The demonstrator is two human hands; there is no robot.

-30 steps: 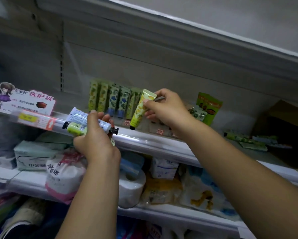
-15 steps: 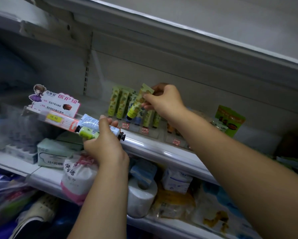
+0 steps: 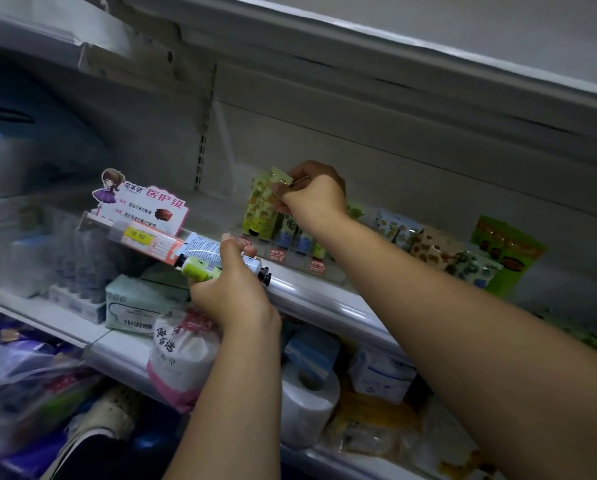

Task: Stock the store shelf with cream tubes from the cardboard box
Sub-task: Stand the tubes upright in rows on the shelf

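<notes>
Fingertips of the right hand [image 3: 312, 197] pinch the flat crimped end of a yellow-green tube [image 3: 259, 207], closed narrowly on the seal with the knuckles bunched above it. That tube stands upright with its dark cap down, at the left end of a row of tubes [image 3: 302, 239] on the upper shelf [image 3: 221, 216], directly below the pinching fingers. The left hand [image 3: 233, 292] is lower and nearer the camera, just in front of the shelf's glossy front rail [image 3: 324, 303]. Its fingers are wrapped round two tubes held side by side and roughly level: a white tube [image 3: 200, 244] covered in fine print, its black screw cap poking out to the right of the knuckles, and a lime-green tube [image 3: 200, 269] whose black cap points left. The two hands are near one another but apart, the right reaching deeper into the shelf. The tubes look like soft, smooth plastic, round at the cap and flattened to a seam at the far end; those in the row carry fruit and leaf patterns in green, yellow and blue. Small red-and-white price tabs sit before the row. To the left a cut-out card sign [image 3: 141, 202] with a cartoon figure stands over an orange price label [image 3: 141, 237]. On the shelf beneath lie a pale green tissue pack [image 3: 134, 306], a white-and-pink bag [image 3: 183, 355] and a wrapped paper roll [image 3: 307, 400].
</notes>
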